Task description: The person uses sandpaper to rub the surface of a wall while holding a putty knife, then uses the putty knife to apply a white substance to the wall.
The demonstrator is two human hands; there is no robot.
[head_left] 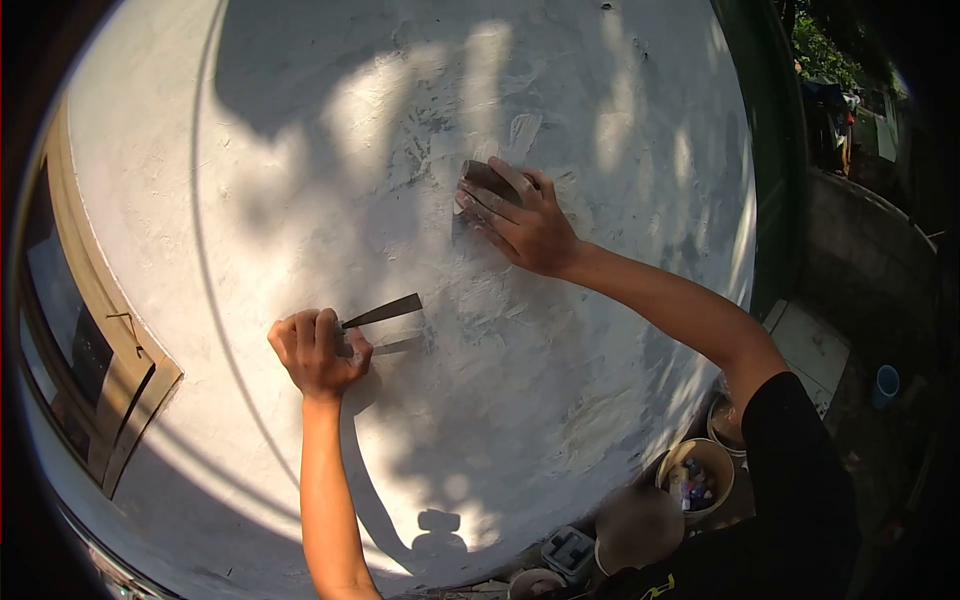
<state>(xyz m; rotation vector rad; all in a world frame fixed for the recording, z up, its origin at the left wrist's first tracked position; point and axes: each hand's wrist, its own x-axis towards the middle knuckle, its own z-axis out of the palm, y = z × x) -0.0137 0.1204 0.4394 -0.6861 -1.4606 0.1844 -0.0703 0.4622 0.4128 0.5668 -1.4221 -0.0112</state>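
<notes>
A rough white wall (480, 400) with patches of filler fills most of the head view. Against its upper middle, my right hand (520, 218) is wrapped round a flat, dark-edged block (490, 181). Lower and to the left, my left hand (322, 352) is closed round the handle of a putty knife (385, 311), whose dark blade points right, its shadow falling on the wall beneath it. Most of the handle is hidden in the fist. A thick smear of filler (523, 135) shows just above my right hand.
A wooden-framed window (135, 385) is at the left. Buckets (697, 480) and a grey container (568, 552) stand at the wall's foot, lower right. Farther right are a dark green panel (775, 150), a low wall (860, 235) and a blue cup (886, 385).
</notes>
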